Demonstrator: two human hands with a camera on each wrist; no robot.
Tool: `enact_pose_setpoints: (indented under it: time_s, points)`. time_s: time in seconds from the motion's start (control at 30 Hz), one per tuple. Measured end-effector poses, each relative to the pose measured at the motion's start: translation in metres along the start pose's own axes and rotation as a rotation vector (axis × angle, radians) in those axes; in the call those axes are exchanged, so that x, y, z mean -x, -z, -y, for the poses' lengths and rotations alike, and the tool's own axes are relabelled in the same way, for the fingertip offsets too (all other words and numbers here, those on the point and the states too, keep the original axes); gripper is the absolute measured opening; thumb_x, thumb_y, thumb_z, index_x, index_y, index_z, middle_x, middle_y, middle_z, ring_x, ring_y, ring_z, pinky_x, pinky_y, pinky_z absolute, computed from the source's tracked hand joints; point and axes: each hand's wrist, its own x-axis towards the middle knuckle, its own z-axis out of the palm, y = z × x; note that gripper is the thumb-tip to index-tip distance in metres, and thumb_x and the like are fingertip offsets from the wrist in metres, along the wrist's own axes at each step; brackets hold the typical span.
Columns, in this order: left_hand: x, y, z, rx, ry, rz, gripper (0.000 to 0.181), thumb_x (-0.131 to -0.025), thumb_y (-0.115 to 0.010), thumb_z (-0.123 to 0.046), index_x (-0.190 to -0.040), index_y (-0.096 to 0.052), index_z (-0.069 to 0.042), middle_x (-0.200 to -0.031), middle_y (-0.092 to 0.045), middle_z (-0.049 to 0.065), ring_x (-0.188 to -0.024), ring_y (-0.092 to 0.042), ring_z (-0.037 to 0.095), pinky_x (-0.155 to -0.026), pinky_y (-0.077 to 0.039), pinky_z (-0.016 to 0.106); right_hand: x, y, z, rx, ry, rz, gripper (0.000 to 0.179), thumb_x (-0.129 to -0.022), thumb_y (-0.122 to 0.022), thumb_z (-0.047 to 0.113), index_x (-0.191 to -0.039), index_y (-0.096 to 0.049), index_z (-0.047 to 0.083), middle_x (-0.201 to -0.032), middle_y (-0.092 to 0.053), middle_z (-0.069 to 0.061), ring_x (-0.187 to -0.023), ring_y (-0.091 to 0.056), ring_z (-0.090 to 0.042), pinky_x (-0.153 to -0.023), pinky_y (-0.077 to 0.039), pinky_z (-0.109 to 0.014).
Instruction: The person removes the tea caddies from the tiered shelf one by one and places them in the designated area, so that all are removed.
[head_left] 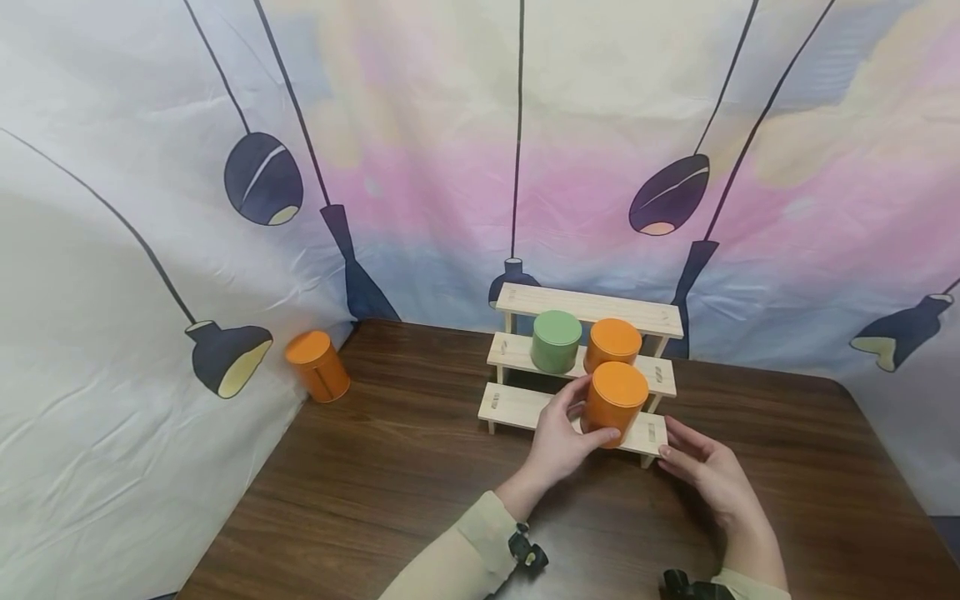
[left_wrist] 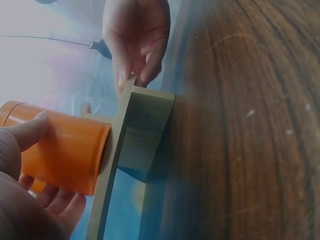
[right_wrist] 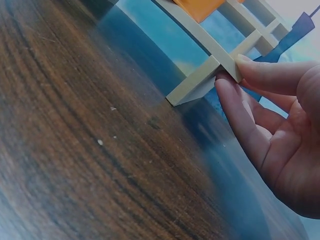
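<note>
My left hand grips an orange cylindrical tin, its thumb across the near side and its fingers round the other. Upright, the tin has its base right at the lowest tread of a three-step pale wooden display stand. In the left wrist view, the orange tin meets the edge-on board. At that tread's right end, my right hand pinches the board corner; the right wrist view has the thumb above the wood and fingers beneath.
On the middle tread stand a green tin and another orange tin, side by side. One more orange tin is at the table's left edge. A lamp-printed cloth hangs behind the dark wooden table.
</note>
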Motion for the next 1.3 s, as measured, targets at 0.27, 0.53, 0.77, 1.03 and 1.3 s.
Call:
enact_pose_setpoints:
  time_s: [0.27,0.53,0.77,1.03,1.3]
  points:
    - [0.0004,-0.0026,0.0017,0.010,-0.009,-0.015,0.081,-0.082,-0.094,-0.004,-0.153,-0.055,-0.010,-0.147,-0.063,0.005,-0.135,-0.060,0.018,-0.112,-0.050,0.033,0.0014,0.0004,0.0004,0.024,-0.010,-0.019,0.068,-0.103,-0.073,0.008,-0.160,-0.039,-0.007,-0.154,-0.050,-0.031,-0.104,-0.069,0.004,-0.092,-0.060,-0.025]
    - [0.0001,-0.0026,0.0030,0.004,0.000,-0.012,0.081,-0.082,-0.094,-0.004,-0.153,-0.055,-0.008,-0.147,-0.063,0.007,-0.135,-0.060,0.017,-0.112,-0.049,0.029,0.0025,0.0006,-0.0004,0.027,-0.019,-0.028,0.068,-0.102,-0.074,0.007,-0.160,-0.040,-0.005,-0.151,-0.057,-0.027,-0.102,-0.069,0.003,-0.091,-0.060,-0.025]
    - [-0.0006,-0.0012,0.0052,0.006,0.013,-0.012,0.082,-0.081,-0.094,-0.004,-0.153,-0.055,-0.009,-0.147,-0.063,0.005,-0.134,-0.060,0.015,-0.111,-0.050,0.028,0.0001,0.0007,0.0004,0.053,-0.026,-0.015,0.072,-0.104,-0.072,0.008,-0.164,-0.035,-0.004,-0.147,-0.059,-0.027,-0.101,-0.070,0.001,-0.091,-0.060,-0.025]
    - [-0.0011,-0.0001,0.0062,0.012,0.015,-0.011,0.082,-0.081,-0.094,-0.003,-0.153,-0.056,-0.009,-0.147,-0.063,0.005,-0.134,-0.060,0.015,-0.110,-0.050,0.028,0.0000,-0.0007,-0.0002,0.030,-0.012,-0.008,0.067,-0.105,-0.069,0.005,-0.162,-0.037,-0.006,-0.152,-0.054,-0.031,-0.103,-0.070,0.001,-0.092,-0.060,-0.026]
    - [-0.0012,-0.0002,0.0044,0.007,0.019,-0.007,0.081,-0.082,-0.094,-0.004,-0.153,-0.056,-0.010,-0.147,-0.063,0.005,-0.133,-0.061,0.014,-0.110,-0.051,0.028,-0.0003,0.0001,0.0001,0.033,-0.012,-0.005,0.067,-0.105,-0.069,0.005,-0.162,-0.036,-0.007,-0.152,-0.054,-0.031,-0.103,-0.070,0.001,-0.092,-0.060,-0.026]
